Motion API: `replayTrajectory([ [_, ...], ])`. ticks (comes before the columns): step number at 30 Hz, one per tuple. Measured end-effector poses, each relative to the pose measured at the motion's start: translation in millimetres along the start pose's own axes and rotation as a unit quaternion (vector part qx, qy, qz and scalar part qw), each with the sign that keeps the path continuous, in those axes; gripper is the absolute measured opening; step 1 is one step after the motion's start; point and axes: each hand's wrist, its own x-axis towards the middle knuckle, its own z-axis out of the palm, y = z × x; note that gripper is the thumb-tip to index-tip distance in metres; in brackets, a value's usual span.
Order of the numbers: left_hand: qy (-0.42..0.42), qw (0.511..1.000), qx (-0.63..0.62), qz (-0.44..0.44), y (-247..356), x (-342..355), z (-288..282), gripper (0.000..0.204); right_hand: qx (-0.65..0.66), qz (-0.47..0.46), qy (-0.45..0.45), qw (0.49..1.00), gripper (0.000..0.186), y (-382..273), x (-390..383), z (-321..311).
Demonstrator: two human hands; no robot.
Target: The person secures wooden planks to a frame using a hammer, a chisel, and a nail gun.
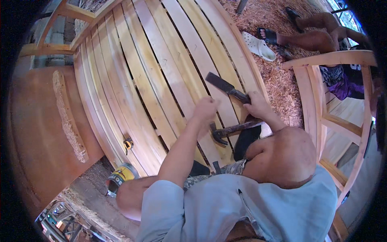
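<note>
I sit over wooden slats point(169, 80) with dark gaps between them. My right hand point(256, 105) grips the handle of a dark, flat-bladed tool point(219, 82), its blade angled up and to the left. My left hand point(206, 107) is closed above the slats, left of that tool; what its fingers hold is hidden or too small to name. A hammer point(238, 128) lies below both hands, head to the left. Another dark tool point(216, 167) shows by my lap. A tape measure point(128, 144) rests on the slats at left, near an open can point(123, 176).
A brown board point(36, 113) with a shaving-covered strip point(66, 117) is at left. Wooden frames point(346, 125) stand at right. Another person's legs point(306, 40) and a white clog point(258, 46) are on wood shavings point(282, 101) at upper right.
</note>
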Motion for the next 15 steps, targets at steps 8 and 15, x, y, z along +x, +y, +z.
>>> replayTrajectory([
  [8, -0.069, 0.875, -0.476, -0.064, 26, -19, 62, 0.059, 0.676, 0.156, -0.237, 0.680, 0.040, -50, 9, 6],
  [15, -0.188, 0.737, -0.645, -0.076, 35, -33, 63, 0.052, 0.467, 0.140, -0.213, 0.847, 0.037, -35, 10, 6],
])
